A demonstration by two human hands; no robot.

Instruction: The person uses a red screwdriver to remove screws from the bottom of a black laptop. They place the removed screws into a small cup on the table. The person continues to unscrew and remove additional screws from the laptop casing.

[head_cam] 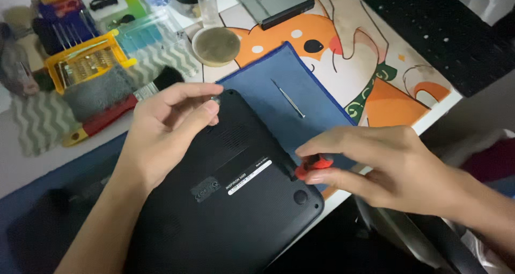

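**Two hands at the edges of an upturned laptop**

A black laptop (225,199) lies bottom-up, partly on a blue cloth (306,91), which seems there to cushion it. The left hand (166,129) rests on the far corner, thumb and forefinger closed on something small and pale, too small to tell what; the palm's weight looks to be steadying the case. The right hand (375,161) pinches a small red tool (314,164) between thumb and fingertips, held right at the laptop's near edge, just beside a round rubber foot (300,197). Beyond that grip, on the cloth, lies a thin metal pick (288,98), apart from both hands. Past the left hand sit a yellow tray of bits (86,62), a red-handled brush (115,113) and a round dish (216,46).
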